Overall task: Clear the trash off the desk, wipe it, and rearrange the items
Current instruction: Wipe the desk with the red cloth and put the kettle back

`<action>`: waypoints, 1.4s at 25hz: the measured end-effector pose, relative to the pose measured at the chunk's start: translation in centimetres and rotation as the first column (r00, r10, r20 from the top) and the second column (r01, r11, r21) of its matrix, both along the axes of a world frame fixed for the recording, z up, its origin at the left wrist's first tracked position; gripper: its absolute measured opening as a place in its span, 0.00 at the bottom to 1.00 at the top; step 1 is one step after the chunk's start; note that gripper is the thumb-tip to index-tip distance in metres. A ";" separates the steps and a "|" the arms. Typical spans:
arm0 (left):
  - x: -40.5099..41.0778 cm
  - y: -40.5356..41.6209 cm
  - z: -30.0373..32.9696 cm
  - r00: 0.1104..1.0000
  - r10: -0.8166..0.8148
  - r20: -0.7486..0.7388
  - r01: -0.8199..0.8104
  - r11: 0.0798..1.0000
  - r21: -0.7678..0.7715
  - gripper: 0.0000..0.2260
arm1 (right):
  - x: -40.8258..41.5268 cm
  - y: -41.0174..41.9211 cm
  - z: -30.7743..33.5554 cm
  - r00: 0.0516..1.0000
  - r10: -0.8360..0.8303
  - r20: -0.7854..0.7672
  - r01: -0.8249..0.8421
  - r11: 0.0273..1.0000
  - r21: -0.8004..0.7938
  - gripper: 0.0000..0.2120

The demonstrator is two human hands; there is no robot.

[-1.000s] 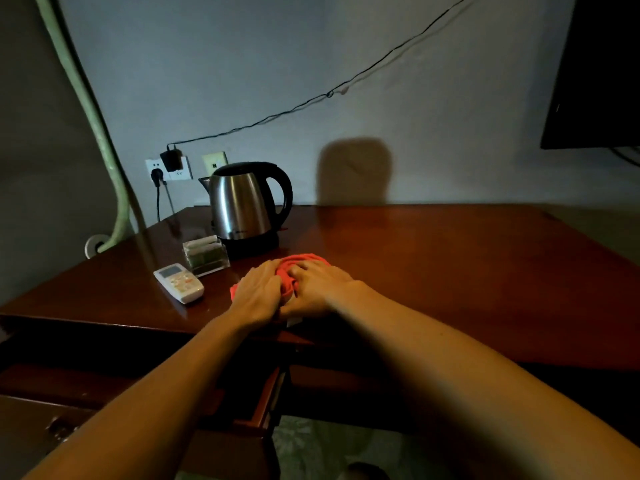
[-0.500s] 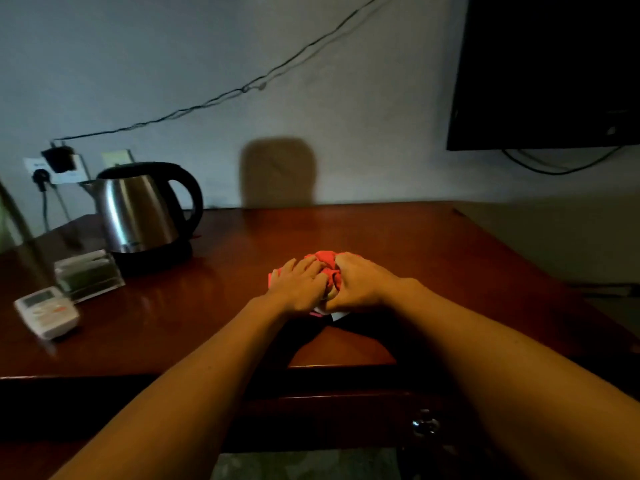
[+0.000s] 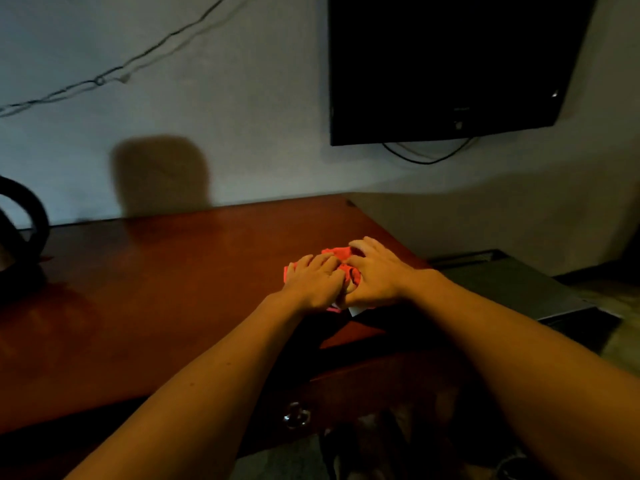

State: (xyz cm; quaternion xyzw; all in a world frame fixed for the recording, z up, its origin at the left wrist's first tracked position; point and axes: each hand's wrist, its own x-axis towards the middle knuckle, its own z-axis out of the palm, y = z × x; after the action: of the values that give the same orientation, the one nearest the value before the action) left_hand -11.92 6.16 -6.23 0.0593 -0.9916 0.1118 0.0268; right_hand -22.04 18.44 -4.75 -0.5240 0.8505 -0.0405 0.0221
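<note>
A bunched red cloth lies on the dark wooden desk, close to the desk's right end. My left hand and my right hand press down on it side by side, fingers curled over the fabric, so most of the cloth is hidden. A small white corner pokes out under my right hand; I cannot tell what it belongs to.
The black handle of a kettle shows at the far left edge. A dark wall-mounted screen hangs above the desk's right end. A drawer with a metal pull sits under the desk front. A low grey surface lies right of the desk.
Both hands have slid the red cloth rightward along the desk, from beside the kettle to near the right end. The view has followed; the remote and small box are out of frame.
</note>
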 end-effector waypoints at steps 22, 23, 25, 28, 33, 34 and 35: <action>7.5 3.2 -1.2 0.969 0.043 -0.242 0.110 0.805 0.583 0.17 | 8.1 3.6 -3.1 0.986 -0.144 -0.084 0.134 0.984 -0.114 0.41; 8.9 2.4 -1.1 0.968 0.063 -0.241 0.097 0.795 0.599 0.19 | 9.3 2.7 -3.0 0.987 -0.132 -0.088 0.122 0.986 -0.111 0.40; 11.8 0.9 -0.8 0.964 0.109 -0.242 0.073 0.768 0.636 0.20 | 11.8 0.9 -2.6 0.991 -0.097 -0.094 0.087 0.990 -0.107 0.37; 16.5 -1.2 -0.5 0.943 0.203 -0.263 0.026 0.745 0.667 0.22 | 15.8 -2.4 -2.2 0.996 -0.029 -0.086 0.023 0.997 -0.077 0.38; 22.5 -3.5 -0.1 0.906 0.332 -0.263 -0.054 0.707 0.705 0.25 | 20.6 -6.4 -1.8 0.995 0.055 -0.083 -0.059 0.997 -0.044 0.39; 23.3 -3.8 0.0 0.901 0.347 -0.262 -0.069 0.709 0.702 0.25 | 21.4 -7.0 -1.7 0.993 0.069 -0.092 -0.073 0.996 -0.045 0.38; 24.0 -4.2 0.0 0.896 0.361 -0.259 -0.082 0.707 0.703 0.25 | 22.2 -7.4 -1.5 0.993 0.075 -0.093 -0.079 0.996 -0.041 0.38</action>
State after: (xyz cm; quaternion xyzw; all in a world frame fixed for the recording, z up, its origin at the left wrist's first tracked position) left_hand 12.11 1.99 -6.20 0.2062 -0.9241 -0.2667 0.1799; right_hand 0.13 11.06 -6.23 -0.5580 0.8287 -0.0344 -0.0271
